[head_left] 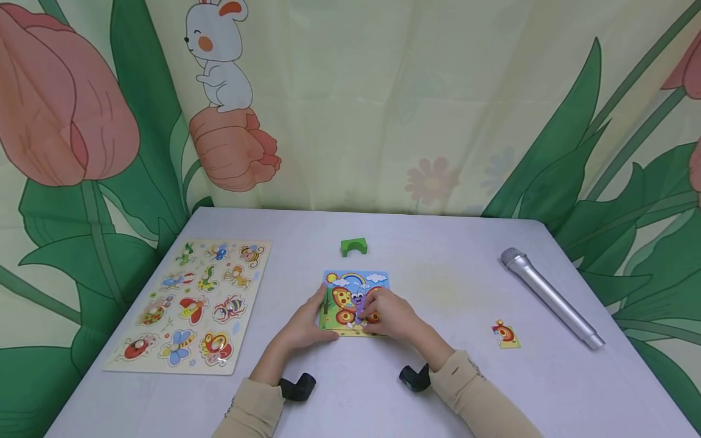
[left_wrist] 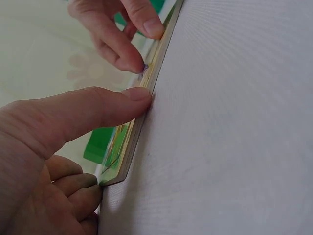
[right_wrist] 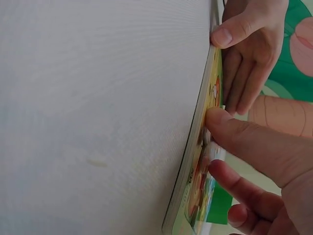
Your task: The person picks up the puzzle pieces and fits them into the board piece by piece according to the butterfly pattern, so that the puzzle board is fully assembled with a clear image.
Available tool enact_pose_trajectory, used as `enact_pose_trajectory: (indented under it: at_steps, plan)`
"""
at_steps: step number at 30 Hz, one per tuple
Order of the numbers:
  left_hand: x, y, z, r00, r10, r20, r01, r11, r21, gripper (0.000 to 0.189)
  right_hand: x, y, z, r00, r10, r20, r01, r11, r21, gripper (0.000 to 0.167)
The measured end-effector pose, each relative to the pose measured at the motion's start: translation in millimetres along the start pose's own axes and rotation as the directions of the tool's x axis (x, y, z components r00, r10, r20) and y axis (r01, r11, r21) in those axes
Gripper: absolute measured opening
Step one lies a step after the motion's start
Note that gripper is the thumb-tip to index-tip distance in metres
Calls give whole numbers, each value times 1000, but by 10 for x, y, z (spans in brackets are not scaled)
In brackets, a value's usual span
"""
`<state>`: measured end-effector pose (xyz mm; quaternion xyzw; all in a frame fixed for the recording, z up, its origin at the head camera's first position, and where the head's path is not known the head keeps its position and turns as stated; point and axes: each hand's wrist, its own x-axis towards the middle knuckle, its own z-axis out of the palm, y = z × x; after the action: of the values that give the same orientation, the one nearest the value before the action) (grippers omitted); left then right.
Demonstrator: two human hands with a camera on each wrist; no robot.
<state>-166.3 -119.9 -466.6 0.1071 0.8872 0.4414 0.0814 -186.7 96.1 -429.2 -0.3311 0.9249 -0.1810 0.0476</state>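
Note:
A small butterfly jigsaw puzzle in a shallow board lies flat on the table, with a rainbow and sun on it. My left hand grips its left side, the thumb on the front edge and the fingers along the side. My right hand is over the right half, thumb and index finger pinching a puzzle piece at the board's surface; the hand hides most of that piece in the head view. One loose puzzle piece with an orange-red pattern lies farther right.
A large insect puzzle board lies at the left. Behind the puzzle stands a green arch block. A silver microphone lies at the right. Each wrist wears a black camera. A printed curtain hangs behind the table.

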Motion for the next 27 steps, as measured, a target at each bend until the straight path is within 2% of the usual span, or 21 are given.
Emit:
enact_pose_trajectory:
  at_steps: [10,15,22,27]
  plan:
    - [4,-15,11,1000,7,-3,-7,1000,6,105,-10,23,36,1000,2,-16,-2,1000,12,22]
    - [4,-11,15,1000,-2,-6,2,1000,10,105,-14,48,51,999,32,-10,-31,995,94,21]
    - [3,-7,10,1000,-4,-8,4,1000,6,105,-57,135,79,998,-4,-56,16,980,200,21]
    - [5,-6,25,1000,-14,-11,14,1000,2,105,-133,203,76,996,38,-80,-15,962,273,24]
